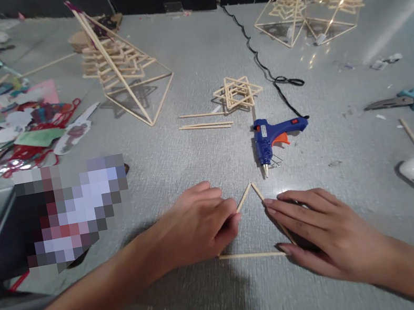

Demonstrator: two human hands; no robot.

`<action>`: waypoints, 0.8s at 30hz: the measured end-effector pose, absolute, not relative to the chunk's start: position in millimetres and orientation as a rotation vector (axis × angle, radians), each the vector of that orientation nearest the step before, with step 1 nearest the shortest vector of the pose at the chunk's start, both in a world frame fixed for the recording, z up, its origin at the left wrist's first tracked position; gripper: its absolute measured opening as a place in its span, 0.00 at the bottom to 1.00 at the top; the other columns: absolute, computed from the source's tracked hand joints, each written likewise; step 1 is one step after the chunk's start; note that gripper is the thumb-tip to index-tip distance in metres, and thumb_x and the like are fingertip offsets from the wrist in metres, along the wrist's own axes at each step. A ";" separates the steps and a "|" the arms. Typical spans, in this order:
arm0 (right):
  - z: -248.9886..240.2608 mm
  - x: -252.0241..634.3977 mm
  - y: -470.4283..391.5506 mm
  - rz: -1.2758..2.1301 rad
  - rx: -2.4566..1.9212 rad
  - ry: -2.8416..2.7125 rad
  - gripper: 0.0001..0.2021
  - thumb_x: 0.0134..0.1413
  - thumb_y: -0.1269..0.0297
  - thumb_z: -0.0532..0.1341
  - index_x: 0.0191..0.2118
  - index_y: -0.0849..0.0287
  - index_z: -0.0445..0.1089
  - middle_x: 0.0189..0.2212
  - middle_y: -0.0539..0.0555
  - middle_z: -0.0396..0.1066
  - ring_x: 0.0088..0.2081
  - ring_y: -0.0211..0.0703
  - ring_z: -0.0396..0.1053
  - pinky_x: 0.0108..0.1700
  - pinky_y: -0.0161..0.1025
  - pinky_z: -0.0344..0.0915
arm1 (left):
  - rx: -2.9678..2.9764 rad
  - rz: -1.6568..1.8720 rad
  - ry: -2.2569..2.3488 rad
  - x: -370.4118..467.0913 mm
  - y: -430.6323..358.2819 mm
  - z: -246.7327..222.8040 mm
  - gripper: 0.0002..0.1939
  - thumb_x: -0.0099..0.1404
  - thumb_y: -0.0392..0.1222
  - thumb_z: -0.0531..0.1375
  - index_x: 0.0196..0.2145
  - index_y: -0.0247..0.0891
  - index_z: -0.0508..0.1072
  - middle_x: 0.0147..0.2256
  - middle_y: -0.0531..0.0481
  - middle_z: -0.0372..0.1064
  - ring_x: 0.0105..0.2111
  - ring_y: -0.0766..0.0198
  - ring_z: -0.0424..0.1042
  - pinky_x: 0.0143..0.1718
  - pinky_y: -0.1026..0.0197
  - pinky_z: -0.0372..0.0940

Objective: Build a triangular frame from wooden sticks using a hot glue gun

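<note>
Clearly, the piece in hand is a triangle of thin wooden sticks [253, 255], lying flat on the surface [177, 165], apex at 12 o'clock, lower corners at about 4 and 8. The stick ends meet or nearly meet at the apex; the 8 o'clock corner is partly behind the hand, the 4 o'clock one partly behind a thumb, so joint state there cannot be told.

Handling (judged): very light, stiff along each stick, but slim enough to snap if bent. Corners are probably the weak points; pressure across them could skew the outline. Best hold: a light pinch on the sticks just short of each corner, with the frame supported flat.

Left hand [203, 225], at 10 o'clock of the triangle: fingers curled in, thumb and forefinger closed on the left-hand stick, below the apex. Right hand [320, 231], at 3 o'clock: spread fairly flat, fingers extended with tips against the right-hand stick, thumb apart from them and touching near the 4 o'clock corner; no full grip.

Nearby: glue gun [263, 139] at 1 o'clock, nozzle towards the apex, not touching; star-shaped stick stack [238, 93] farther off at 12.
</note>
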State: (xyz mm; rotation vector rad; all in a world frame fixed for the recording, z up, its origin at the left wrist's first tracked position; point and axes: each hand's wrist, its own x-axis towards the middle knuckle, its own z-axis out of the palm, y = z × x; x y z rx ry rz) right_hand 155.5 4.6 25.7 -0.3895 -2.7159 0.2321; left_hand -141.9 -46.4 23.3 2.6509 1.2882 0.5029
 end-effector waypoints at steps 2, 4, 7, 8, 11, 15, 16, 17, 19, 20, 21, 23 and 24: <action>25.6 155.3 4.5 0.228 -0.388 -2.714 0.20 0.76 0.61 0.59 0.63 0.69 0.74 0.63 0.56 0.78 0.60 0.53 0.73 0.57 0.49 0.69 | 2.651 0.509 1.286 -142.2 -46.6 23.6 0.18 0.80 0.37 0.51 0.30 0.39 0.69 0.24 0.55 0.65 0.26 0.62 0.62 0.35 0.55 0.57; 25.6 155.2 4.4 0.228 -0.388 -2.716 0.20 0.77 0.61 0.59 0.63 0.69 0.74 0.64 0.55 0.78 0.60 0.53 0.73 0.57 0.49 0.69 | 2.648 0.506 1.286 -142.4 -46.8 24.2 0.18 0.80 0.37 0.51 0.30 0.39 0.69 0.24 0.55 0.65 0.26 0.62 0.62 0.35 0.55 0.57; 25.4 155.3 4.6 0.231 -0.392 -2.715 0.20 0.77 0.61 0.59 0.64 0.68 0.74 0.64 0.55 0.78 0.60 0.53 0.73 0.57 0.49 0.69 | 2.647 0.493 1.286 -142.6 -46.8 24.8 0.20 0.82 0.38 0.49 0.30 0.39 0.70 0.24 0.55 0.65 0.26 0.62 0.62 0.36 0.55 0.57; 25.4 155.3 4.7 0.232 -0.392 -2.715 0.20 0.77 0.61 0.59 0.64 0.68 0.73 0.64 0.55 0.78 0.60 0.53 0.73 0.57 0.49 0.69 | 2.649 0.493 1.284 -142.6 -46.8 24.8 0.20 0.82 0.38 0.49 0.30 0.39 0.70 0.24 0.55 0.64 0.26 0.61 0.62 0.35 0.55 0.57; 25.5 155.6 5.2 0.232 -0.391 -2.715 0.20 0.77 0.60 0.58 0.64 0.68 0.73 0.64 0.55 0.77 0.60 0.53 0.73 0.58 0.49 0.69 | 2.655 0.505 1.278 -142.2 -46.7 24.3 0.20 0.82 0.38 0.49 0.30 0.39 0.69 0.24 0.55 0.64 0.25 0.61 0.61 0.35 0.55 0.57; 25.9 155.4 5.3 0.236 -0.388 -2.713 0.20 0.78 0.61 0.58 0.64 0.68 0.73 0.64 0.55 0.77 0.60 0.53 0.73 0.58 0.49 0.68 | 2.653 0.508 1.272 -141.8 -46.1 24.1 0.20 0.82 0.38 0.49 0.31 0.39 0.69 0.24 0.55 0.65 0.26 0.61 0.62 0.35 0.55 0.57; 25.9 155.3 5.2 0.236 -0.388 -2.715 0.20 0.78 0.60 0.58 0.64 0.68 0.73 0.64 0.55 0.77 0.60 0.52 0.73 0.58 0.48 0.68 | 2.653 0.506 1.273 -141.9 -46.1 24.3 0.20 0.82 0.38 0.49 0.31 0.39 0.69 0.24 0.55 0.65 0.26 0.61 0.62 0.35 0.55 0.57; 25.9 155.2 5.0 0.236 -0.389 -2.718 0.20 0.78 0.60 0.58 0.64 0.68 0.73 0.64 0.55 0.77 0.60 0.52 0.73 0.58 0.48 0.69 | 2.654 0.503 1.276 -142.0 -46.0 24.5 0.20 0.82 0.38 0.49 0.31 0.39 0.69 0.24 0.55 0.64 0.26 0.61 0.62 0.35 0.54 0.57; 25.7 155.1 4.8 0.230 -0.395 -2.720 0.20 0.78 0.60 0.58 0.64 0.67 0.73 0.64 0.56 0.78 0.60 0.53 0.73 0.57 0.48 0.69 | 2.653 0.488 1.282 -142.3 -46.1 24.9 0.19 0.81 0.38 0.50 0.30 0.40 0.69 0.24 0.55 0.64 0.26 0.61 0.62 0.35 0.54 0.57; 25.4 155.1 4.7 0.228 -0.398 -2.719 0.20 0.78 0.60 0.58 0.64 0.67 0.73 0.64 0.56 0.78 0.60 0.53 0.73 0.57 0.48 0.69 | 2.653 0.482 1.285 -142.5 -46.3 24.9 0.19 0.81 0.38 0.50 0.30 0.40 0.69 0.24 0.55 0.64 0.26 0.61 0.62 0.35 0.54 0.57; 25.2 155.1 4.6 0.228 -0.399 -2.718 0.20 0.78 0.61 0.58 0.64 0.67 0.73 0.64 0.56 0.78 0.60 0.53 0.73 0.57 0.48 0.69 | 2.652 0.477 1.285 -142.6 -46.4 24.9 0.19 0.81 0.38 0.50 0.30 0.40 0.69 0.24 0.55 0.64 0.26 0.61 0.62 0.35 0.54 0.57; 24.8 155.4 4.6 0.227 -0.399 -2.715 0.20 0.77 0.61 0.59 0.64 0.68 0.73 0.64 0.56 0.78 0.60 0.53 0.73 0.57 0.48 0.70 | 2.648 0.466 1.284 -142.7 -46.7 24.7 0.19 0.81 0.38 0.50 0.30 0.40 0.69 0.24 0.55 0.64 0.26 0.61 0.62 0.36 0.55 0.57; 24.6 155.6 4.7 0.225 -0.398 -2.714 0.20 0.77 0.61 0.59 0.64 0.67 0.73 0.64 0.56 0.78 0.60 0.53 0.74 0.57 0.48 0.70 | 2.646 0.466 1.283 -142.8 -46.8 24.4 0.19 0.81 0.38 0.50 0.30 0.40 0.69 0.24 0.55 0.64 0.26 0.61 0.62 0.36 0.55 0.57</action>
